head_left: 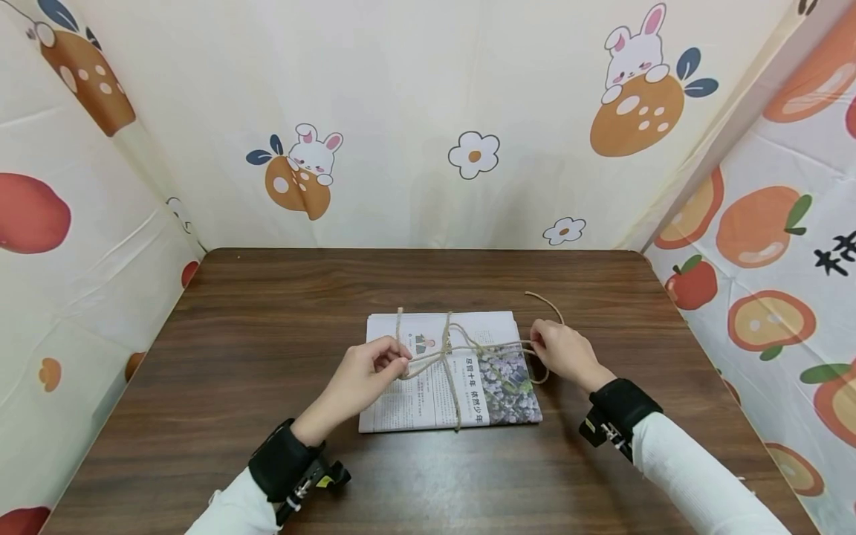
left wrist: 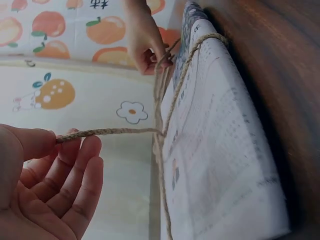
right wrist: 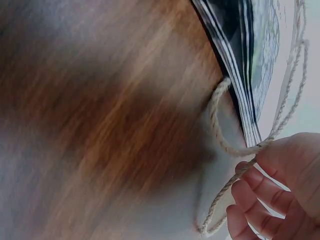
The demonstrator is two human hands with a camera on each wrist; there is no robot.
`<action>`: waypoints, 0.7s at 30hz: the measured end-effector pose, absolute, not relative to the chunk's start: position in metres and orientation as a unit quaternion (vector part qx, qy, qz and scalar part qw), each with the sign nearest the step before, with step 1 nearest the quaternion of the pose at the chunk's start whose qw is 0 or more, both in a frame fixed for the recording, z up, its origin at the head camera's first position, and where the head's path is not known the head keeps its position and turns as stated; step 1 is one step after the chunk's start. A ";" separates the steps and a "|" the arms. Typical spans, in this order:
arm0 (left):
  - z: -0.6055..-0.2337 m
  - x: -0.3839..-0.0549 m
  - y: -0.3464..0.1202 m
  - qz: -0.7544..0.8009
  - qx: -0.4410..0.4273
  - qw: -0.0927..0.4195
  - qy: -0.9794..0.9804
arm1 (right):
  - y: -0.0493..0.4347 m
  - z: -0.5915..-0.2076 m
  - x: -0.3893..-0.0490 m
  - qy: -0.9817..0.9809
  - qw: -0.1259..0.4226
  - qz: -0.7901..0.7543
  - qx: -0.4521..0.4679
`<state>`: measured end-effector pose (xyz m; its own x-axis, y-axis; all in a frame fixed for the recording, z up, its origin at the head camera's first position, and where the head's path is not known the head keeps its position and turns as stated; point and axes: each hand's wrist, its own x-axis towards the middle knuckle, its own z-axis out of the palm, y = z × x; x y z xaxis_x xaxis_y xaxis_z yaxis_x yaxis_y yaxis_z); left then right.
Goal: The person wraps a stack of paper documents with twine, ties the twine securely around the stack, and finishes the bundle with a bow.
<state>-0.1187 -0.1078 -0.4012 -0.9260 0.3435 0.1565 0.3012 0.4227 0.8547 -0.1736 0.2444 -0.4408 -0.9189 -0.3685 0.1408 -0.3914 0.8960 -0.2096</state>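
A folded stack of newspapers [head_left: 417, 409] lies flat on the table, with twine [head_left: 452, 390] crossing over its top in both directions. Above the stack's left part, my left hand [head_left: 361, 377] pinches one strand between thumb and fingertips; the left wrist view shows this strand [left wrist: 112, 131] pulled straight from the crossing. My right hand [head_left: 565, 353], just past the right edge of the papers, pinches twine too. In the right wrist view a loop of twine [right wrist: 215, 117] hangs by the paper edges, beside the thumb. One loose end curls up behind the right hand.
The brown wooden table [head_left: 281, 297] extends around the papers on all sides. Behind it hangs a cream curtain [head_left: 401, 89] with rabbits and flowers, and a fruit-print curtain [head_left: 789, 245] borders the right side. Both wrists wear black camera straps [head_left: 284, 461].
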 end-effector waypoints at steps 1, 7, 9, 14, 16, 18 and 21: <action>-0.401 -0.117 -0.111 0.505 0.183 0.028 0.843 | 0.245 -0.440 -0.174 -0.973 0.051 0.117 0.193; -0.407 -0.108 -0.136 0.522 0.141 0.063 0.839 | 0.249 -0.439 -0.177 -0.973 0.058 0.113 0.191; -0.410 -0.105 -0.145 0.530 0.130 0.073 0.835 | 0.250 -0.440 -0.177 -0.973 0.058 0.112 0.193; -0.416 -0.097 -0.167 0.554 0.108 0.092 0.821 | 0.251 -0.440 -0.179 -0.973 0.058 0.108 0.195; -0.418 -0.095 -0.177 0.563 0.099 0.092 0.816 | 0.251 -0.441 -0.180 -0.973 0.058 0.106 0.195; -0.420 -0.093 -0.186 0.567 0.088 0.087 0.815 | 0.251 -0.441 -0.180 -0.974 0.058 0.104 0.194; -0.421 -0.090 -0.201 0.567 0.068 0.076 0.817 | 0.251 -0.441 -0.181 -0.974 0.058 0.103 0.194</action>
<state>-0.0896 -0.2015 -0.4205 -0.9791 0.1981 -0.0466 0.0255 0.3468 0.9376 -0.1811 0.2508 -0.4414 -0.9184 -0.3652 0.1523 -0.3890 0.9038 -0.1783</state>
